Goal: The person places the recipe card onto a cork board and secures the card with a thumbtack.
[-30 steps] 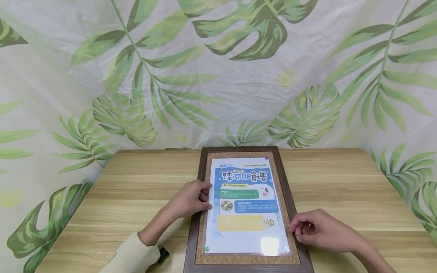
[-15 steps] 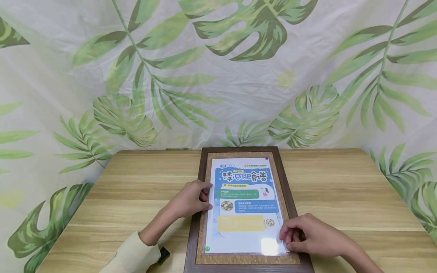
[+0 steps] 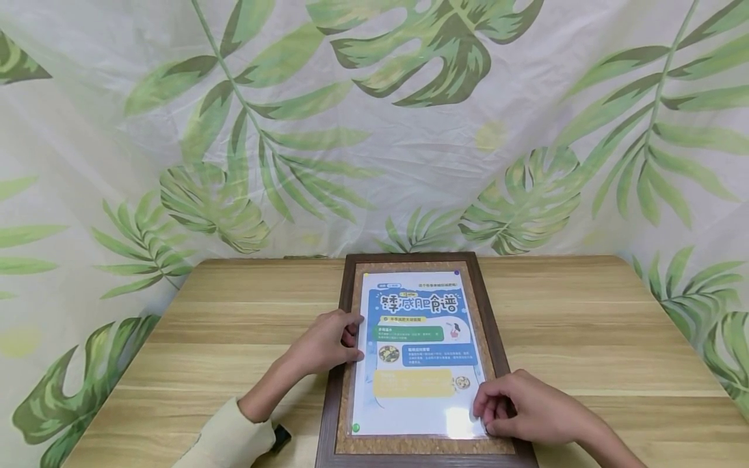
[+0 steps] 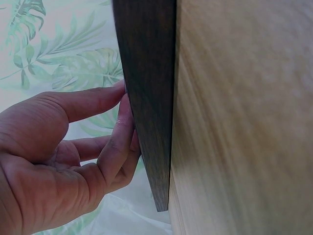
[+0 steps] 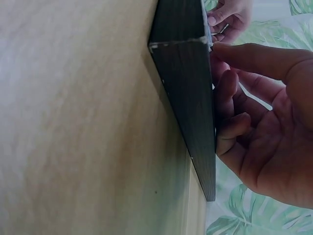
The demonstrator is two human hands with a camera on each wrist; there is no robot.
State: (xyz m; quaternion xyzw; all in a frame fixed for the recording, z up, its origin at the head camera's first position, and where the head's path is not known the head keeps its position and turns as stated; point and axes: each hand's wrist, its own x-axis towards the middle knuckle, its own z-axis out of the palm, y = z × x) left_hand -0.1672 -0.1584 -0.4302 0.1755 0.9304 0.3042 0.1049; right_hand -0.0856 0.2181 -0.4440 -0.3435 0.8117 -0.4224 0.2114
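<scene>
A printed poster [image 3: 409, 415] in a clear cover lies on a cork board [image 3: 421, 446] with a dark wooden frame [image 3: 329, 416]. Fingertips and thumb of my left hand [image 3: 324, 341] rest apart on the poster's left edge. My right hand [image 3: 529, 406] is at the lower right corner, with bent fingers over the poster; whether it pinches anything there is hidden. A green pin [image 3: 355, 428] sits at the lower left corner, a purple pin [image 3: 457, 273] at the upper right and a yellow pin [image 3: 367, 275] at the upper left.
The board lies on a wood-grain table [image 3: 585, 312], its far end near the table's back edge. Behind hangs a leaf-patterned cloth [image 3: 409, 130]. A small black object [image 3: 281, 437] is beside my left sleeve [image 3: 234, 432].
My right hand has moved left and slightly down, from the board's right border onto the poster's lower right corner. The left hand and the board have stayed in place.
</scene>
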